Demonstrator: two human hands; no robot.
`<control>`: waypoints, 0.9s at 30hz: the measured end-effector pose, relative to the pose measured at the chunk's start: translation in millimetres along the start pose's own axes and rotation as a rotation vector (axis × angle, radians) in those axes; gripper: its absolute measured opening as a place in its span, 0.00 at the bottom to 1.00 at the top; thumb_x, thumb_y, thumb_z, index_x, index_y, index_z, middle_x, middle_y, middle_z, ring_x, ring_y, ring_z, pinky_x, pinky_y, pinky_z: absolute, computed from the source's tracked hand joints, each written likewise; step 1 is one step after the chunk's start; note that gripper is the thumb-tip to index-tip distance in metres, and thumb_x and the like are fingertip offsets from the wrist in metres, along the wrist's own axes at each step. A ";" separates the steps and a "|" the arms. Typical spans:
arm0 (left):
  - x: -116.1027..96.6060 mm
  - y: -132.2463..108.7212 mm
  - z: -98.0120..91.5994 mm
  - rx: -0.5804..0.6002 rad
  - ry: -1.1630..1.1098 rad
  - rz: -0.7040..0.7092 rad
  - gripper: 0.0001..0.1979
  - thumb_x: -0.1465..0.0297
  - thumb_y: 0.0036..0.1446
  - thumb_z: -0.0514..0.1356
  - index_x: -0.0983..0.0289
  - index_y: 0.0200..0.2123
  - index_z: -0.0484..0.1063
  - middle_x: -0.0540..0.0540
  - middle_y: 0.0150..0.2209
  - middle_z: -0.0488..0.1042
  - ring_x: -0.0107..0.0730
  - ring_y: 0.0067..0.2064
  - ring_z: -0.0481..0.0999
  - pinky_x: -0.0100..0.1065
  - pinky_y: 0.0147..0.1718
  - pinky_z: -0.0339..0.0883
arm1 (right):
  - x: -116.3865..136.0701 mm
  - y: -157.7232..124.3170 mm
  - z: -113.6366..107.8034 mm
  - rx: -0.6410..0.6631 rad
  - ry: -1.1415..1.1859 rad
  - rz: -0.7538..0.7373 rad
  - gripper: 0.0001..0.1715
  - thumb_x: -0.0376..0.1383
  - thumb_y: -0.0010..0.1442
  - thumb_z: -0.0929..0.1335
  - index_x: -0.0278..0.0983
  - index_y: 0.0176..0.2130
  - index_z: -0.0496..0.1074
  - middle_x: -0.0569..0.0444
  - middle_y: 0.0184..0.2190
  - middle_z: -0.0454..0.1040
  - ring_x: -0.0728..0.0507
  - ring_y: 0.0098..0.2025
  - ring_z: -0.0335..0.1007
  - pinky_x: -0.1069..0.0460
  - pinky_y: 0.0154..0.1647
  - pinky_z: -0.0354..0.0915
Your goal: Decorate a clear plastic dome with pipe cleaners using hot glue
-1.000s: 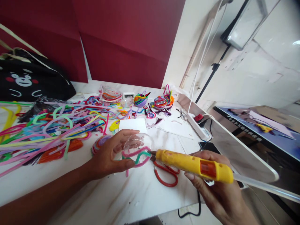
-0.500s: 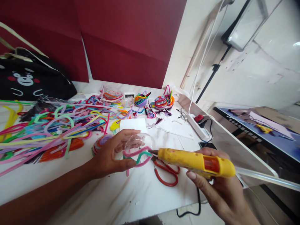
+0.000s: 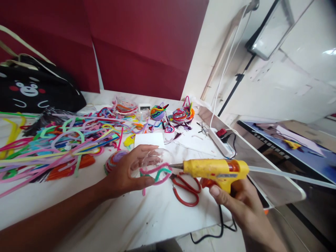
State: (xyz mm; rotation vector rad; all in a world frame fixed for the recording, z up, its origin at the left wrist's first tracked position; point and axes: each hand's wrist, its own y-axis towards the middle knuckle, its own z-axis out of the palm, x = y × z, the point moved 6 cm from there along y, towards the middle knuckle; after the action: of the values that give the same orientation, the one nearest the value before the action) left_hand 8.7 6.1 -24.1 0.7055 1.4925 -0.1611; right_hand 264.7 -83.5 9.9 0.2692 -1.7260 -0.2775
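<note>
My left hand (image 3: 126, 172) grips a clear plastic half-sphere (image 3: 156, 164) with pink and teal pipe cleaners wound along its rim. My right hand (image 3: 236, 203) is closed round the handle of a yellow hot glue gun (image 3: 215, 169). The gun lies level, its metal nozzle touching the right side of the half-sphere. A clear glue stick (image 3: 288, 175) juts from the gun's back to the right. Red-handled scissors (image 3: 187, 190) lie on the white table (image 3: 147, 220) just below the nozzle.
A heap of coloured pipe cleaners (image 3: 57, 143) covers the left of the table. Finished wrapped balls (image 3: 181, 113) and a white card (image 3: 149, 139) lie further back. A black bear-face bag (image 3: 34, 89) stands at far left. A power strip (image 3: 222, 140) sits along the right edge.
My right hand has turned the glue gun from a downward slant to level and raised it a little. The nozzle stays at the half-sphere, and the left hand has barely shifted.
</note>
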 end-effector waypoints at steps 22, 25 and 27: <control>-6.3 6.0 -8.2 -0.172 0.053 -0.024 0.34 0.65 0.45 0.73 0.58 0.55 0.65 0.63 0.58 0.73 0.55 0.60 0.72 0.51 0.57 0.69 | -67.5 59.7 -2.2 0.057 0.114 0.486 0.24 0.47 0.46 0.78 0.35 0.32 0.69 0.59 0.21 0.69 0.52 0.19 0.61 0.56 0.18 0.58; -6.8 5.7 -8.7 -0.185 0.071 0.005 0.34 0.65 0.45 0.73 0.59 0.55 0.65 0.63 0.58 0.72 0.55 0.60 0.71 0.51 0.57 0.69 | -76.1 69.3 5.8 0.081 0.028 0.508 0.26 0.48 0.44 0.78 0.36 0.35 0.69 0.59 0.25 0.71 0.52 0.18 0.62 0.55 0.17 0.60; -7.0 5.0 -8.9 -0.193 0.076 0.029 0.34 0.66 0.46 0.73 0.59 0.55 0.65 0.64 0.58 0.72 0.55 0.59 0.72 0.51 0.57 0.69 | -81.3 75.5 10.8 0.113 -0.102 0.500 0.24 0.48 0.48 0.76 0.36 0.37 0.69 0.59 0.23 0.71 0.51 0.17 0.63 0.54 0.17 0.60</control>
State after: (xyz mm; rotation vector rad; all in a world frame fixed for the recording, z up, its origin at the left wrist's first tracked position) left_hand 2.9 12.5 -15.2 0.5823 1.5458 0.0328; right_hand 266.0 15.1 -42.2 -0.1011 -1.8500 0.1761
